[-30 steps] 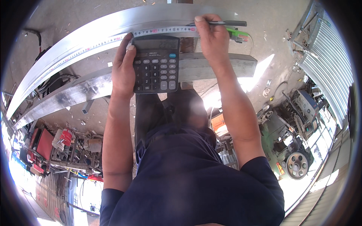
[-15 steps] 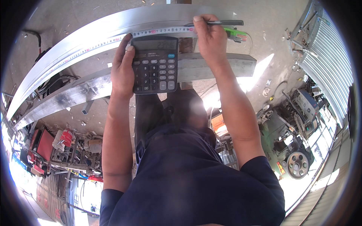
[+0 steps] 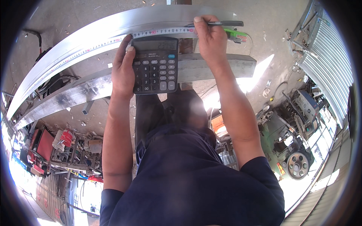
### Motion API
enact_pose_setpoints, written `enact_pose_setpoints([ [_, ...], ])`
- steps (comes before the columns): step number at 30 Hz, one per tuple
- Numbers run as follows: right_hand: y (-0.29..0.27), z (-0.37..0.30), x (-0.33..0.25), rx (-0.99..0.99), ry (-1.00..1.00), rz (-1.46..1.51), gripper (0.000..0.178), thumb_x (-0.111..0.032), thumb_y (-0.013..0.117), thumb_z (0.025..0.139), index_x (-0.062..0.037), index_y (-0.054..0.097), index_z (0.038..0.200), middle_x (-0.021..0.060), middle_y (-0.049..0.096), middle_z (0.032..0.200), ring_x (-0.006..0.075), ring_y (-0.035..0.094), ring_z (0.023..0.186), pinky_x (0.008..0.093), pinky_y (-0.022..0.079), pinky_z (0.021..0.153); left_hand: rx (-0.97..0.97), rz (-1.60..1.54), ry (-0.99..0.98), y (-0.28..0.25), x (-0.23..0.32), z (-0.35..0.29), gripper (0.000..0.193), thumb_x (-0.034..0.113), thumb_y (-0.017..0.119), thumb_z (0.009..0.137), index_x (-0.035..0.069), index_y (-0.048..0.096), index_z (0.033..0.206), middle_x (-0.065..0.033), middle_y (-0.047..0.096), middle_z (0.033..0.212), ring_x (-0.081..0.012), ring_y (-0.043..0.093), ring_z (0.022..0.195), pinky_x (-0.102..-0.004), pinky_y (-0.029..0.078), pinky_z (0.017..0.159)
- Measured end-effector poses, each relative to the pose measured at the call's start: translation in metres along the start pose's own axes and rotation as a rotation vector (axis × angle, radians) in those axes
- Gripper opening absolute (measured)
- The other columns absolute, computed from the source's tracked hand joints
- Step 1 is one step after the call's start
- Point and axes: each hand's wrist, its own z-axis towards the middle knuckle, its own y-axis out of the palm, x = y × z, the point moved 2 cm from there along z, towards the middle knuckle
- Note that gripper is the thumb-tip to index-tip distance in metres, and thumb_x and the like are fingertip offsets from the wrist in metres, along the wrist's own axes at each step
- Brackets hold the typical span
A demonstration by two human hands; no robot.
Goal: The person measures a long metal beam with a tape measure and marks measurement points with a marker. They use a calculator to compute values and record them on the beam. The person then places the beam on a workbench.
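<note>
My left hand (image 3: 123,71) grips the left side of a black desk calculator (image 3: 155,65), holding it upright over a long metal bar. My right hand (image 3: 210,41) pinches a dark pen (image 3: 224,23) lying flat, its fingers pressing on a white measuring tape (image 3: 113,40) stretched along a long shiny metal profile (image 3: 75,43). The tape's green case (image 3: 236,35) lies just right of that hand. A second grey metal bar (image 3: 222,67) runs below the calculator and under my right wrist.
Concrete floor (image 3: 264,19) lies beyond the bars. A corrugated metal shutter (image 3: 328,56) stands at the right, with machines and a toothed gear wheel (image 3: 298,165) below it. Red tools and scrap metal (image 3: 64,147) crowd the lower left.
Both hands and the calculator hold nearly the same place; the view has shifted only slightly.
</note>
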Motion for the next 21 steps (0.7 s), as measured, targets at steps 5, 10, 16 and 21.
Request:
enact_pose_setpoints([
  [5,-0.0009,0.0010,0.0007,0.002,-0.016,-0.046,0.028,-0.031,0.066,0.102,-0.0032,0.067,0.098,0.0052,0.071,0.073,0.0148,0.068,0.068,0.0302,0.053,0.064,0.019,0.007,-0.008,0.0009,0.0011,-0.0023,0.049,0.019,0.051,0.108,0.001,0.045,0.153,-0.0112,0.066,0.127,-0.0143,0.065,0.111,-0.0271,0.053,0.095],
  [10,-0.0010,0.0003,-0.0017,0.002,-0.020,-0.036,0.028,-0.031,0.066,0.102,-0.0032,0.066,0.098,0.0058,0.072,0.074,0.0148,0.069,0.069,0.0297,0.053,0.064,0.000,-0.001,0.001,-0.0003,0.0003,-0.0005,0.048,0.018,0.051,0.108,0.001,0.045,0.153,-0.0112,0.066,0.127,-0.0142,0.064,0.111,-0.0268,0.052,0.094],
  [16,-0.0011,0.0001,-0.0022,0.004,-0.037,-0.040,0.029,-0.031,0.065,0.103,-0.0031,0.066,0.098,0.0057,0.072,0.073,0.0144,0.068,0.068,0.0294,0.052,0.063,-0.004,-0.017,-0.006,-0.0003,-0.0013,0.0001,0.049,0.018,0.051,0.108,0.001,0.044,0.153,-0.0114,0.066,0.127,-0.0143,0.064,0.111,-0.0271,0.052,0.095],
  [21,-0.0017,0.0003,-0.0003,-0.004,-0.030,-0.063,0.029,-0.031,0.065,0.103,-0.0030,0.066,0.098,0.0057,0.071,0.073,0.0146,0.068,0.068,0.0297,0.052,0.063,-0.003,-0.014,-0.003,-0.0004,-0.0019,-0.0001,0.050,0.019,0.051,0.107,0.001,0.044,0.153,-0.0115,0.066,0.127,-0.0145,0.064,0.111,-0.0271,0.052,0.095],
])
